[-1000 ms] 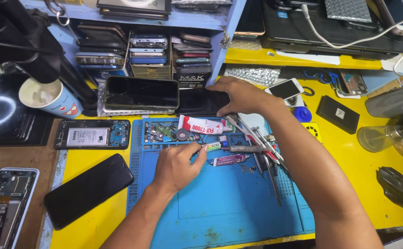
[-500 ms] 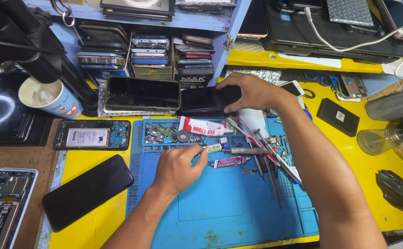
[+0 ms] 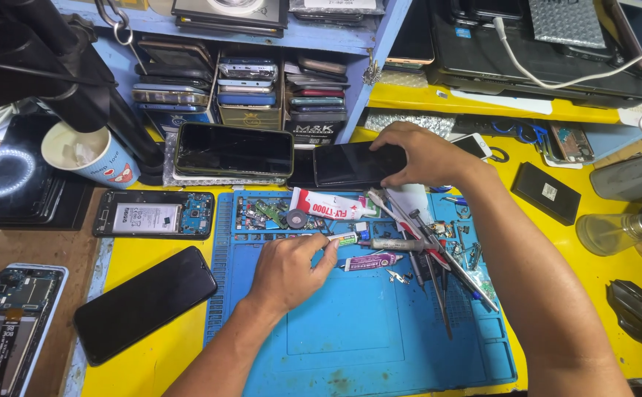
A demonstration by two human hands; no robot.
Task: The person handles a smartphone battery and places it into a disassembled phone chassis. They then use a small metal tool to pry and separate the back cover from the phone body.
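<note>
We see the right hand (image 3: 424,154) closed over the right end of a dark phone (image 3: 350,163) lying at the far edge of the blue mat (image 3: 350,331) on the yellow counter (image 3: 144,367). The left hand (image 3: 288,268) rests on the mat, fingers pinching a small glue tube (image 3: 344,239). Tweezers and screwdrivers (image 3: 431,250) lie just right of it

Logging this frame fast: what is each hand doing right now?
Left hand: closed on a small glue tube over the blue mat.
Right hand: gripping a dark phone at the mat's top edge.
</note>
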